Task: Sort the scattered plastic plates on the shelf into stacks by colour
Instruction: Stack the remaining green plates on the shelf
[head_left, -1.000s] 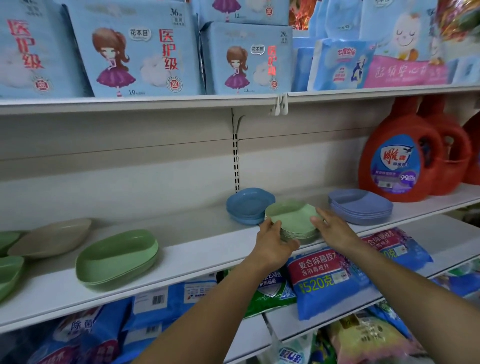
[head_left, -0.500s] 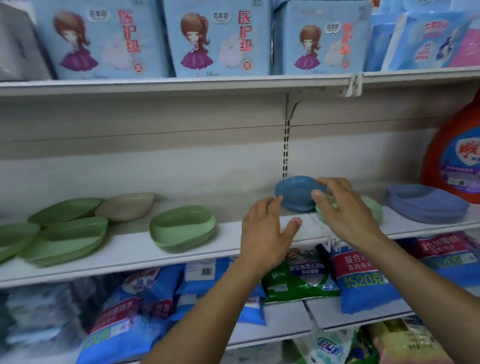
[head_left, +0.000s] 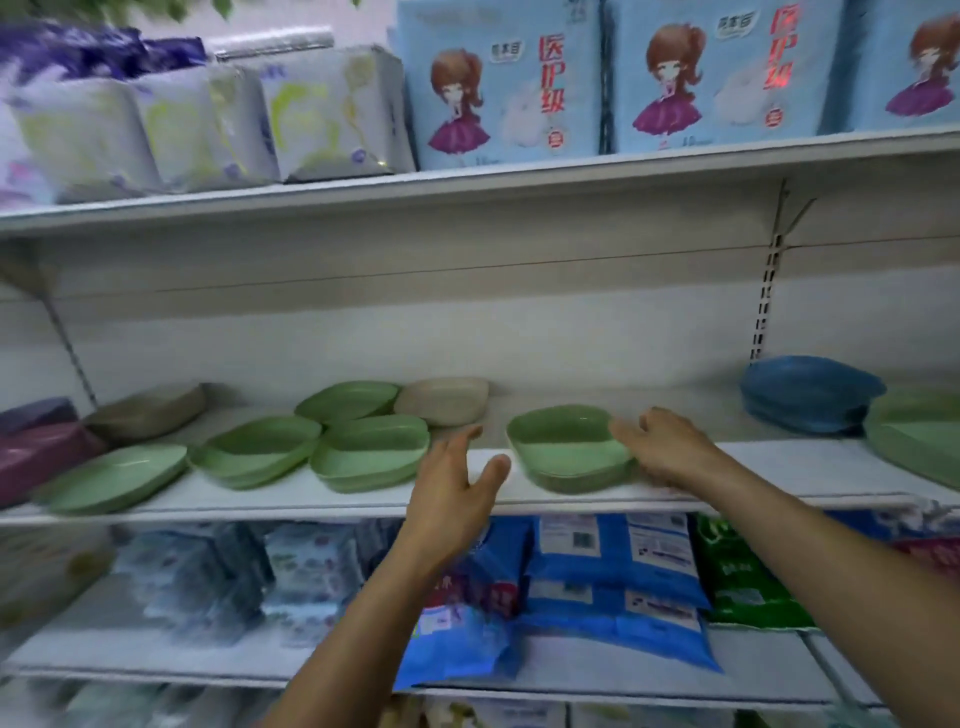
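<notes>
Near the front edge of the shelf (head_left: 789, 454), the green plate (head_left: 569, 452) lies between our hands, its long axis roughly along that edge. Our right hand (head_left: 670, 449) is nearer, its loosely spread fingers at the plate's right rim, perhaps touching; blur hides it. Our left hand (head_left: 454, 480) hovers just left, fingers straight, gripping nothing.

Plenty of headroom over this shelf (head_left: 519, 496), the upper shelf (head_left: 467, 192) sits way up. There's a bare gap at 9 o'clock of the middle green stack (head_left: 566, 447), with the left hand (head_left: 452, 483) hovering in it. Past that, a cluster of green plates (head_left: 369, 452) blocks things, with a beige plate (head_left: 444, 400) at 11. Toward 2 o'clock it's bare shelf up to the blue stack (head_left: 805, 392).
</notes>
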